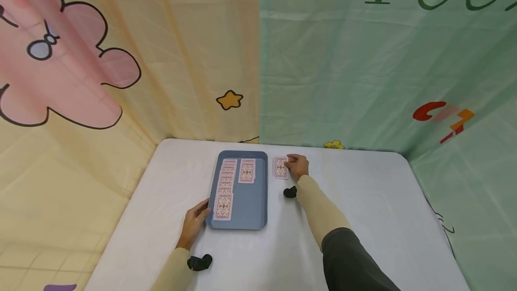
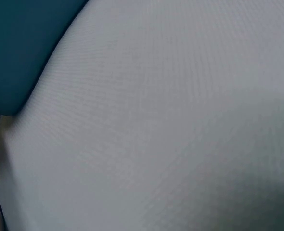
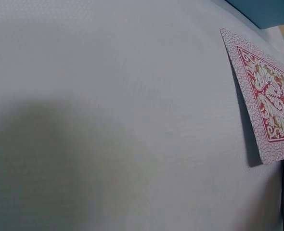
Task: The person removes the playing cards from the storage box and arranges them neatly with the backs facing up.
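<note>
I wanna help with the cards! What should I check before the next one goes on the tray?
1. Left hand touching the tray's left edge: ok.
2. Right hand at the loose card: ok, it pinches the card's side.
3. Loose card over the tray: not ok, it is beside the tray, on the right.
4. Space in the tray: ok, there is bare tray below the short column, right of the long column.
5. Patterned backs up on both columns: ok.
6. What is on the loose card's front: cannot tell, only its back shows.
</note>
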`<act>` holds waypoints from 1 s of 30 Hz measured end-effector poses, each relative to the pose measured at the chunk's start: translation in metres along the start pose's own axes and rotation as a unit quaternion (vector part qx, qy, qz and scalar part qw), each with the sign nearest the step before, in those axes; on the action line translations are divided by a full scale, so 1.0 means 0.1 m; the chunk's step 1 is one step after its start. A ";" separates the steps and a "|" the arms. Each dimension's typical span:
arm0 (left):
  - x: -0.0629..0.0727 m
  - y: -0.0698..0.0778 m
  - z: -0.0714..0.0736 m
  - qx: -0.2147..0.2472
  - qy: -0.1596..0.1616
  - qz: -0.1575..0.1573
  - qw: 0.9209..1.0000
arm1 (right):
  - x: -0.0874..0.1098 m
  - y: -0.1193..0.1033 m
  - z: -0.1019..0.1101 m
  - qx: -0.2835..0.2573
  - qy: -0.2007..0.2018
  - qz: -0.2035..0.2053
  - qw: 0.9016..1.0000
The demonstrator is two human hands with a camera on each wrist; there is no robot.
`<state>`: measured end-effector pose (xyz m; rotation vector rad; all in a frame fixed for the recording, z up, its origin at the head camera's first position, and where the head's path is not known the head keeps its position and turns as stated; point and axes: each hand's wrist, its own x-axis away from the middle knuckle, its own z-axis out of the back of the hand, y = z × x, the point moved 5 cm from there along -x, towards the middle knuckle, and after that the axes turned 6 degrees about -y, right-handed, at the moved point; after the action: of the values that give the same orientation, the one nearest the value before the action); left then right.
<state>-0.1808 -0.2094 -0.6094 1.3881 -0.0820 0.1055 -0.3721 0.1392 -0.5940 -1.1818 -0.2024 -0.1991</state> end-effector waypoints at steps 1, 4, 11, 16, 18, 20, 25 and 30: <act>0.00 0.00 0.00 0.002 0.000 0.002 1.000 | -0.01 0.00 0.00 0.005 0.000 0.001 1.000; 0.01 0.00 0.00 0.005 0.000 0.003 1.000 | -0.03 0.01 -0.01 0.013 -0.003 -0.001 1.000; 0.06 0.21 -0.02 0.027 -0.016 0.007 0.999 | -0.03 -0.01 0.02 0.017 -0.007 0.003 1.000; 0.13 0.35 -0.03 0.026 -0.016 0.007 1.000 | -0.01 0.00 0.07 0.011 0.019 0.001 1.000; 0.13 0.33 -0.03 0.021 -0.018 0.003 1.000 | 0.02 0.04 0.09 0.000 0.033 -0.005 0.999; 0.12 0.28 -0.04 0.022 -0.019 0.005 1.000 | 0.07 0.06 0.11 -0.015 0.042 -0.005 0.999; 0.03 0.06 -0.03 0.020 -0.017 0.010 1.000 | 0.25 -0.05 0.05 -0.037 0.039 0.035 0.998; -0.03 -0.01 -0.02 0.012 -0.001 -0.005 1.000 | 0.41 -0.16 -0.06 -0.061 0.013 0.062 0.996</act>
<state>-0.1834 -0.2078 -0.6114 1.4117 -0.0756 0.0964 -0.3359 0.1254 -0.5713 -1.3079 -0.0943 -0.1193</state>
